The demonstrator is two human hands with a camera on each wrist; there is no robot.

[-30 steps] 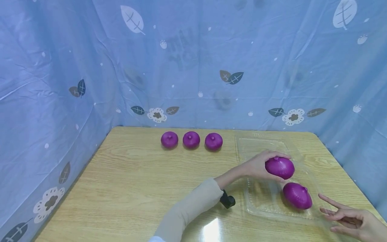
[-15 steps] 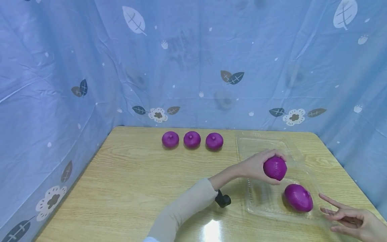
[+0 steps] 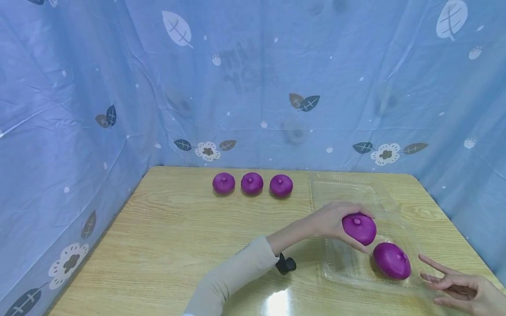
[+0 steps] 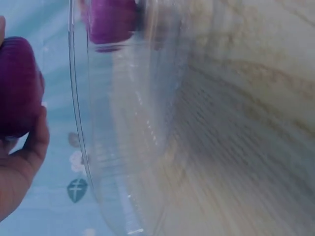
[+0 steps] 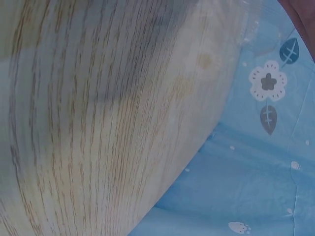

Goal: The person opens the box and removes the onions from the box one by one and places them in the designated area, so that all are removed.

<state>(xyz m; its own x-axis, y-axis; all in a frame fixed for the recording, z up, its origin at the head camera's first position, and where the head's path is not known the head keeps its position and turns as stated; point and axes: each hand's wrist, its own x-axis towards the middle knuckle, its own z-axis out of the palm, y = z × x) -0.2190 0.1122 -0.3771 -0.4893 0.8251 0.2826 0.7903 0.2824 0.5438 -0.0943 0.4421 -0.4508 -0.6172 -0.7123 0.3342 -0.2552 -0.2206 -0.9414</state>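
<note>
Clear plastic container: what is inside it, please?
One purple onion lies in its near part. The left hand and the second onion it holds cover part of the container; what lies behind them cannot be seen.

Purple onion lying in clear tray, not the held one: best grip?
Probably from above, across the round middle: the tray onion lies tipped, stem nub toward the right hand, and the clear tray's raised rim could obstruct a low side approach.

White glare on the near tabletop (image 3: 178,239)
</note>
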